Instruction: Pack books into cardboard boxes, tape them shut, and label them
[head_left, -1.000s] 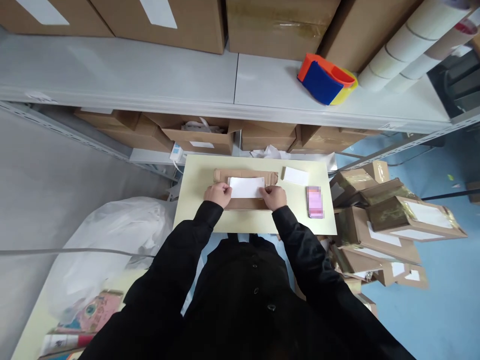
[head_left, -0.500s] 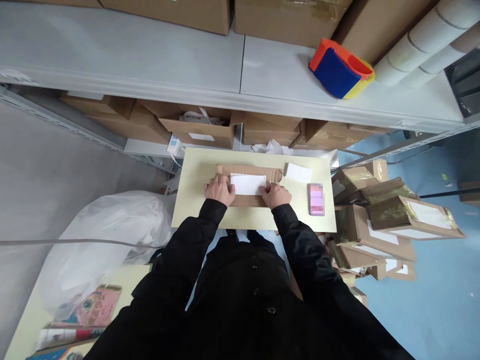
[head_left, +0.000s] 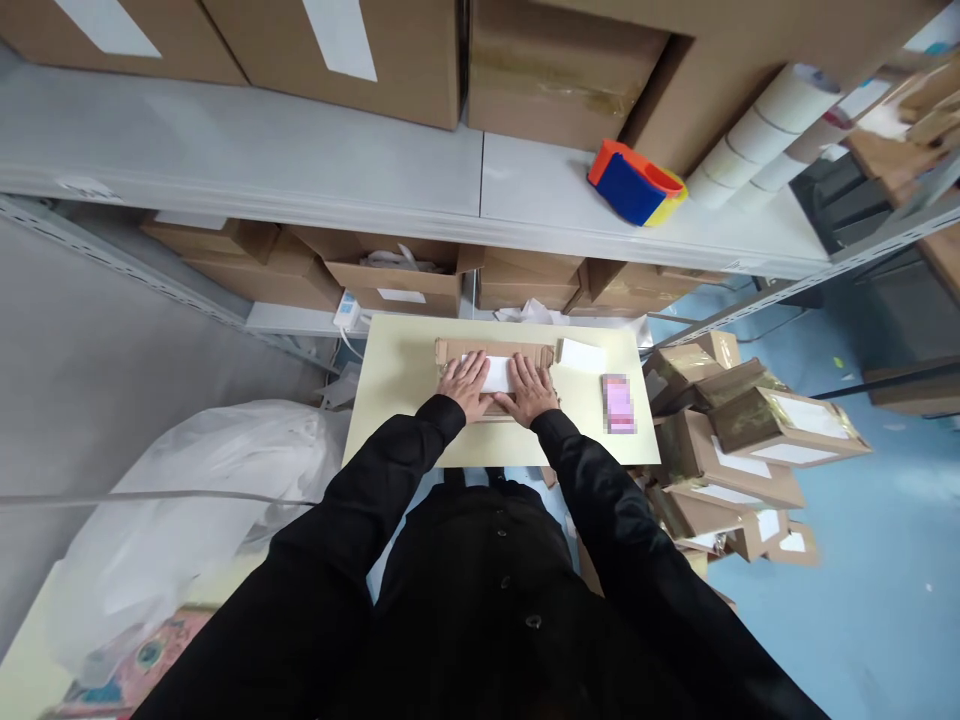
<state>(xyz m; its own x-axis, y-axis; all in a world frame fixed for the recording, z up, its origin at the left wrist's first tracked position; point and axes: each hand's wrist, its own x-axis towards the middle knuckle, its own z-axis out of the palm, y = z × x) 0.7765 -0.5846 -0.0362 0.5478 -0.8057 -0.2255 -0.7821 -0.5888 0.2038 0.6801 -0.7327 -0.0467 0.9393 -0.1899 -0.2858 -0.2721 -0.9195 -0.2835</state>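
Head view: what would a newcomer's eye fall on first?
Probably the orange, blue and yellow object on the grey shelf. Then the left hand and right hand, spread on white paper over cardboard at the table. Boxes heap up to its right.

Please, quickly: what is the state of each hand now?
Left hand: open, laid flat on the left part of the white paper, grasping nothing.
Right hand: open, laid flat at its right part, grasping nothing.
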